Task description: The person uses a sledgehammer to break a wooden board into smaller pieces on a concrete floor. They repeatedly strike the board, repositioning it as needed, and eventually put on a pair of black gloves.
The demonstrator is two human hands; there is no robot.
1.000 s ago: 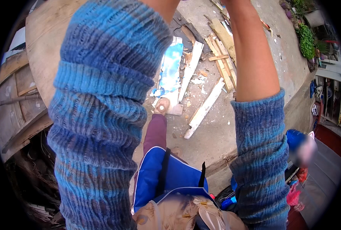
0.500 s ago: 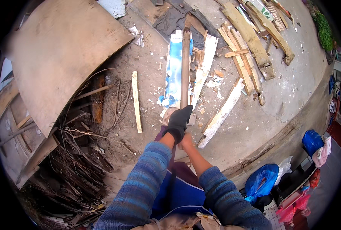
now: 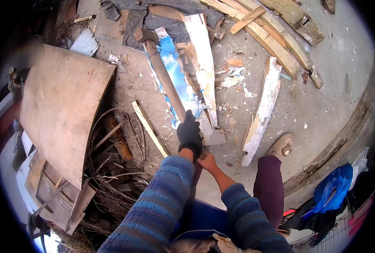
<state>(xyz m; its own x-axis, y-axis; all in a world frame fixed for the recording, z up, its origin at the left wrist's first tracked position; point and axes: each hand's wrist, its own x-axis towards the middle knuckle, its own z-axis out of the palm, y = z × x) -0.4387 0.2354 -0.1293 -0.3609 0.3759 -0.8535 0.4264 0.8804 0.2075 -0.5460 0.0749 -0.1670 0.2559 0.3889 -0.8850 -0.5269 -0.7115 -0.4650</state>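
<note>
A long wooden handle (image 3: 166, 80) slants away from me, with a blocky brown head (image 3: 145, 35) at its far end; whether axe or hammer I cannot tell. My left hand (image 3: 190, 134), in a black glove, is closed round the handle. Closer to me, my bare right hand (image 3: 207, 162) grips its near end. Beneath the tool lies a splintered board with peeling blue-and-white paint (image 3: 170, 55). A white-painted plank (image 3: 202, 63) lies to its right, its near end close to a flat pale slab (image 3: 212, 137) on the ground.
Another white plank (image 3: 263, 109) lies right, near my shoe (image 3: 282, 145). Long timbers (image 3: 276, 46) are at the far right. A thin strip (image 3: 149, 126), a large plywood sheet (image 3: 65, 109) and tangled branches (image 3: 120, 189) are left. A blue bag (image 3: 332, 187) sits at lower right.
The tool's head has swung left, so the handle now slants instead of pointing straight ahead. My view has shifted, and my right leg and shoe now show. Both hands keep their hold.
</note>
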